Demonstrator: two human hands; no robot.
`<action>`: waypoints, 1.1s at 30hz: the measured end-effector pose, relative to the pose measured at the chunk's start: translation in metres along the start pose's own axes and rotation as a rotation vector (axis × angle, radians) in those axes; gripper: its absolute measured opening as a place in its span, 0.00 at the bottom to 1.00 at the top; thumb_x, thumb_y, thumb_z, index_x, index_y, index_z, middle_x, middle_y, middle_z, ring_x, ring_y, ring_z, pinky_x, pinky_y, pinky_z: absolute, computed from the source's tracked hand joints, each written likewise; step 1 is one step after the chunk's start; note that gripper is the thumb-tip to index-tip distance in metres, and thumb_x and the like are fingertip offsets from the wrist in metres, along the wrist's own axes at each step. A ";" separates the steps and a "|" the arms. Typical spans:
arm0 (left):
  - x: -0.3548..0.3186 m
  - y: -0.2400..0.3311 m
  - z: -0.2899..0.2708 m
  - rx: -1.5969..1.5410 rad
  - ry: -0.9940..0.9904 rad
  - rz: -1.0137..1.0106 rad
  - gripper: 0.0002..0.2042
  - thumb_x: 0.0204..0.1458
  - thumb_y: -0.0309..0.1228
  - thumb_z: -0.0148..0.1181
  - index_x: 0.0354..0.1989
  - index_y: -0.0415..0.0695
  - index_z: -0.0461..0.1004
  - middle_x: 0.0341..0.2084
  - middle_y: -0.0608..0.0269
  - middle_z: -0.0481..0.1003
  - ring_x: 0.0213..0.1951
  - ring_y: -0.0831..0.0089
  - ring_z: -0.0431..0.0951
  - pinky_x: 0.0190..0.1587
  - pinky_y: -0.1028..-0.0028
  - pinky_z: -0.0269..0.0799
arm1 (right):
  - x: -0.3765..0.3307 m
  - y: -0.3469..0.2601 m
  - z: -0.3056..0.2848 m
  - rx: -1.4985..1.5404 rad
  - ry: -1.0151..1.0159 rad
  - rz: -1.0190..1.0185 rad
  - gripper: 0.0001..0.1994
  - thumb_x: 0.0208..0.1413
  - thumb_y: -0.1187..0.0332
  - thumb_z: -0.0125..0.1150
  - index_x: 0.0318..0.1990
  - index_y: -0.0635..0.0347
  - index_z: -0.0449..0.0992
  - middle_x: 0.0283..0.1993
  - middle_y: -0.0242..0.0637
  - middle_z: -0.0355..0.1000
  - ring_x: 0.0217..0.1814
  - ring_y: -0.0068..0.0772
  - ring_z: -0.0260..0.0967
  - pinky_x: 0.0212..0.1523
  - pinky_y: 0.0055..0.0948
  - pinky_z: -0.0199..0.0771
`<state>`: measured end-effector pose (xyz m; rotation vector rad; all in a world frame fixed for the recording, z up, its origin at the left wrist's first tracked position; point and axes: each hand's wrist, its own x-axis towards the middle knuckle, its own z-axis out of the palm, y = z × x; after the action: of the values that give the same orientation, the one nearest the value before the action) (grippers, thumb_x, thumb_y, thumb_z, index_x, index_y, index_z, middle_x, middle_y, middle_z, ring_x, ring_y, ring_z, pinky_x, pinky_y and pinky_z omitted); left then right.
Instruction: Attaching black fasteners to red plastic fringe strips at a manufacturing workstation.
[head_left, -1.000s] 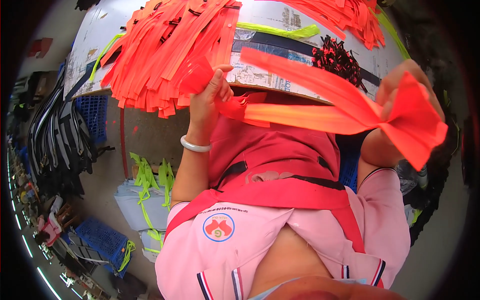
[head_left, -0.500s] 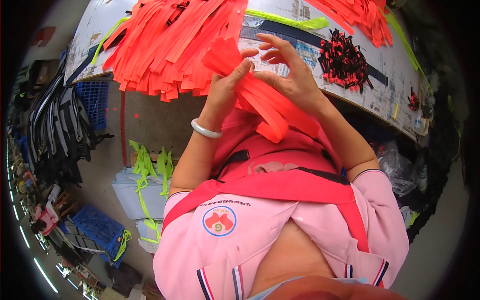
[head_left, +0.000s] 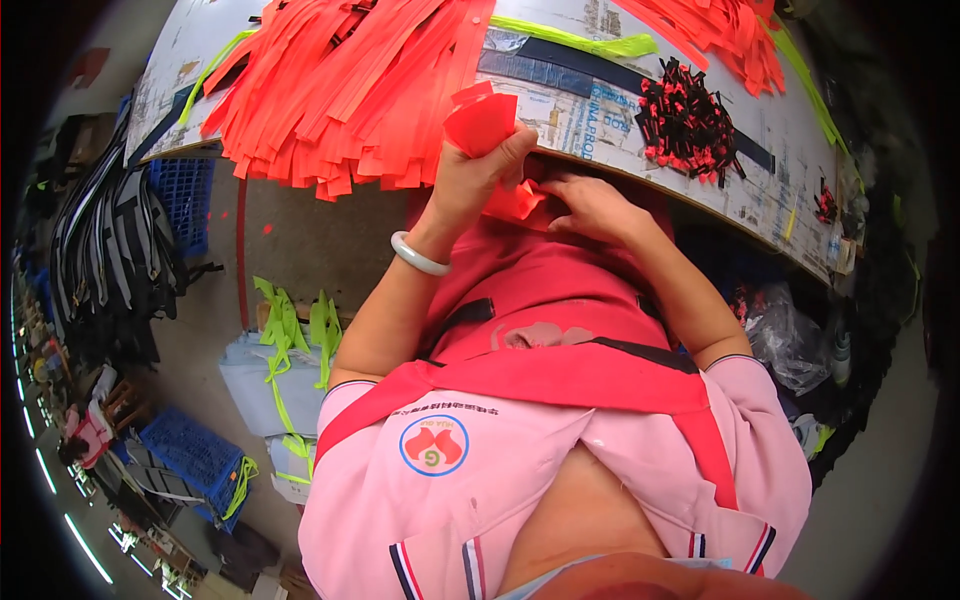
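My left hand (head_left: pixel 478 182) is closed around a bundle of orange-red webbing strips (head_left: pixel 482 122), whose folded upper ends stick up above the fist. Just below and to the right, my right hand (head_left: pixel 598 208) has its fingers bent at the lower part of the same bundle, near the table's front edge; its fingertips are partly hidden. A large fanned pile of orange-red strips (head_left: pixel 350 90) lies on the table to the left of the hands, its ends hanging over the edge. To the right sits a heap of small black-and-red pieces (head_left: pixel 688 122).
The worn white tabletop (head_left: pixel 560 105) carries a neon yellow strip (head_left: pixel 575 38) and more orange-red strips (head_left: pixel 725 40) at the far right. Black and grey straps (head_left: pixel 115 240) hang at the left. Blue crates (head_left: pixel 195 455) and pale bundles with neon ties (head_left: pixel 260 385) stand on the floor.
The bundle is now upright in my left fist, its loose ends no longer dangling toward my lap. My right hand has moved down from above the table edge to the bundle's lower part.
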<state>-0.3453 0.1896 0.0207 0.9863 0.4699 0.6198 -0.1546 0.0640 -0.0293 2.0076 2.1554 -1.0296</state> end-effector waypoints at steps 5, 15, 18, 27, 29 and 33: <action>-0.012 -0.001 0.010 0.075 -0.084 -0.166 0.05 0.60 0.29 0.63 0.35 0.40 0.76 0.20 0.70 0.72 0.22 0.81 0.71 0.26 0.78 0.66 | -0.030 -0.055 -0.103 0.602 0.557 -0.221 0.23 0.59 0.59 0.63 0.60 0.57 0.73 0.58 0.43 0.73 0.59 0.48 0.70 0.58 0.40 0.70; -0.014 -0.002 0.021 0.054 -0.174 -0.262 0.08 0.54 0.26 0.67 0.40 0.43 0.76 0.27 0.71 0.75 0.27 0.80 0.75 0.28 0.78 0.69 | -0.018 -0.068 -0.100 0.249 0.762 -0.353 0.24 0.55 0.64 0.67 0.61 0.50 0.73 0.59 0.43 0.70 0.63 0.46 0.66 0.63 0.39 0.66; -0.013 -0.007 0.020 0.067 -0.137 -0.179 0.08 0.55 0.25 0.67 0.40 0.43 0.75 0.27 0.72 0.75 0.27 0.82 0.73 0.28 0.78 0.68 | -0.020 -0.061 -0.094 0.250 0.810 -0.379 0.18 0.53 0.69 0.68 0.53 0.50 0.79 0.53 0.40 0.74 0.56 0.44 0.70 0.57 0.37 0.71; -0.008 -0.016 0.017 -0.019 -0.105 -0.261 0.06 0.56 0.26 0.64 0.39 0.41 0.74 0.24 0.69 0.74 0.24 0.80 0.73 0.26 0.77 0.67 | -0.016 -0.054 -0.058 0.135 1.021 -0.361 0.16 0.48 0.74 0.68 0.47 0.51 0.82 0.49 0.36 0.76 0.45 0.38 0.74 0.45 0.34 0.75; -0.006 -0.017 0.021 -0.031 -0.087 -0.257 0.06 0.56 0.26 0.63 0.40 0.41 0.74 0.24 0.68 0.74 0.23 0.79 0.73 0.26 0.77 0.67 | -0.013 -0.052 -0.056 0.116 1.056 -0.378 0.17 0.48 0.74 0.68 0.48 0.51 0.82 0.49 0.35 0.76 0.46 0.37 0.74 0.44 0.33 0.75; -0.006 -0.024 0.020 -0.165 -0.074 -0.321 0.05 0.56 0.25 0.62 0.38 0.42 0.73 0.23 0.67 0.73 0.23 0.78 0.73 0.26 0.77 0.67 | -0.014 -0.048 -0.057 0.109 1.114 -0.452 0.17 0.47 0.74 0.69 0.48 0.51 0.83 0.50 0.35 0.76 0.45 0.37 0.73 0.44 0.33 0.74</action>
<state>-0.3309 0.1633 0.0102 0.7538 0.4905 0.3257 -0.1719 0.0806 0.0431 2.5560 3.1891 0.1271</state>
